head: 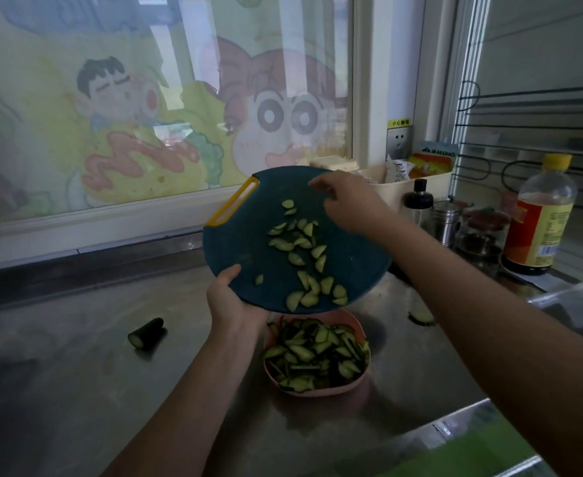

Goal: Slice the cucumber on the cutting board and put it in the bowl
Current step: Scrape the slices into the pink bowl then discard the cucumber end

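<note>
Pink bowl (312,394) heaped, cucumber slices (314,352); tilted board (235,249) above.

left hand (234,302) gripping, right hand (347,205) fingers relaxed

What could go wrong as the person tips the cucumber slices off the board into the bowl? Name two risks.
1. The bowl is already heaped, so cucumber slices sliding off the cutting board may spill onto the counter, where one piece already lies.
2. Only the left hand grips the board, at its low edge, so it could slip.
</note>
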Demonstrator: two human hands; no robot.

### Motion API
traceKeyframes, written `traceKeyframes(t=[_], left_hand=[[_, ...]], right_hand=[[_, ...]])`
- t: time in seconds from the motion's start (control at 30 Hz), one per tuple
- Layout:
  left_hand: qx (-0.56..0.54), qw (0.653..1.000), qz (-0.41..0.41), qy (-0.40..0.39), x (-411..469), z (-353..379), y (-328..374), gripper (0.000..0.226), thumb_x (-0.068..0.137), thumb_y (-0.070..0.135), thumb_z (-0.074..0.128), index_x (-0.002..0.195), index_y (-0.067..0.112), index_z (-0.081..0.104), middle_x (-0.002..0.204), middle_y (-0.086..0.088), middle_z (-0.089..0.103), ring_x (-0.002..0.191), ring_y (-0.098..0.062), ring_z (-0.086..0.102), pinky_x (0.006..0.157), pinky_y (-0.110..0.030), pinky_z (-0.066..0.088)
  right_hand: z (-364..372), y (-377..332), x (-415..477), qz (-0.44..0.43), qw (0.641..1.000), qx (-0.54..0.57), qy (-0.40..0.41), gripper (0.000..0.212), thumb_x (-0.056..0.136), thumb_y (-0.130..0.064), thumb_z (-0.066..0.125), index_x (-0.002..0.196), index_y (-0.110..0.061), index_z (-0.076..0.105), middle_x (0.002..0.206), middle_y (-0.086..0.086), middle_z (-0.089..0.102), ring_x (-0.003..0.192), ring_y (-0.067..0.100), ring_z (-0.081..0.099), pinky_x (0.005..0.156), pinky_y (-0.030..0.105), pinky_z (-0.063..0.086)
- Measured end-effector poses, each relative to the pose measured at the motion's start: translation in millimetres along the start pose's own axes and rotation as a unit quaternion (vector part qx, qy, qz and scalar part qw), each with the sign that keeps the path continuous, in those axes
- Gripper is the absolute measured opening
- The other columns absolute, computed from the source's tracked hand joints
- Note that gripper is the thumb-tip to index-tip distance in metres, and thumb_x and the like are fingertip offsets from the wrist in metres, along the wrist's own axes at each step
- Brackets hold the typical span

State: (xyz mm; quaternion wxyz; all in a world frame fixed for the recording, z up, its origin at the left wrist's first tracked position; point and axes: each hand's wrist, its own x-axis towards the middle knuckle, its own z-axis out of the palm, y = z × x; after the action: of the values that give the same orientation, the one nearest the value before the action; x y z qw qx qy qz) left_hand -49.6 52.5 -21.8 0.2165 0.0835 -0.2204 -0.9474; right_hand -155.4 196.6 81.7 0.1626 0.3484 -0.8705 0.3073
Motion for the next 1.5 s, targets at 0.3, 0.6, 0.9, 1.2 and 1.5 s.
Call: traceKeyframes(t=[0.3,0.6,0.9,1.2,1.5], left_hand=[[-0.004,1.000,-0.016,0.012,-8,5,-7,0.028,0.093,0.012,0.035,0.099,0.011,0.062,0.093,-0.016,0.069,0.093,-0.038,0.060,0.081,-0.051,0.049],[-0.004,1.000,-0.014,0.017,-8,5,-4,0.028,0.093,0.012,0.034,0.102,0.012,0.061,0.104,-0.016,0.065,0.096,-0.038,0.059,0.081,-0.050,0.048],[-0.001,1.000,-0.009,0.028,-9,6,-5,0.027,0.093,0.012,0.035,0.098,0.010,0.062,0.098,-0.015,0.065,0.092,-0.037,0.059,0.098,-0.054,0.042],[-0.007,1.000,-0.017,0.006,-10,3,-9,0.031,0.094,0.011,0.031,0.102,0.009,0.061,0.089,-0.013,0.067,0.084,-0.031,0.061,0.080,-0.043,0.048],[0.004,1.000,-0.008,0.008,-11,7,-9,0.027,0.093,0.012,0.034,0.095,0.007,0.061,0.078,-0.013,0.071,0.079,-0.032,0.063,0.070,-0.040,0.049]], right_hand=[[12,-9,53,0.000,0.984,-0.128,-0.120,0.026,0.088,-0.013,0.061,0.111,-0.002,0.066,0.116,0.012,0.063,0.108,0.025,0.057,0.090,0.030,0.045],[41,-32,38,-0.068,0.981,-0.104,-0.146,0.024,0.092,-0.017,0.051,0.107,-0.006,0.065,0.110,0.008,0.062,0.102,0.023,0.056,0.083,0.031,0.045],[59,-36,8,-0.115,0.970,-0.113,-0.181,0.025,0.097,-0.034,0.043,0.107,-0.016,0.057,0.109,0.006,0.048,0.104,0.025,0.048,0.089,0.038,0.039],[73,-41,-40,-0.134,0.972,-0.139,-0.135,0.036,0.086,-0.053,0.055,0.102,-0.021,0.048,0.100,0.000,0.039,0.101,0.023,0.038,0.089,0.044,0.038],[54,-33,-41,-0.102,0.995,-0.024,0.009,0.021,0.090,-0.013,0.051,0.110,-0.009,0.058,0.111,0.010,0.051,0.103,0.025,0.049,0.089,0.036,0.041]])
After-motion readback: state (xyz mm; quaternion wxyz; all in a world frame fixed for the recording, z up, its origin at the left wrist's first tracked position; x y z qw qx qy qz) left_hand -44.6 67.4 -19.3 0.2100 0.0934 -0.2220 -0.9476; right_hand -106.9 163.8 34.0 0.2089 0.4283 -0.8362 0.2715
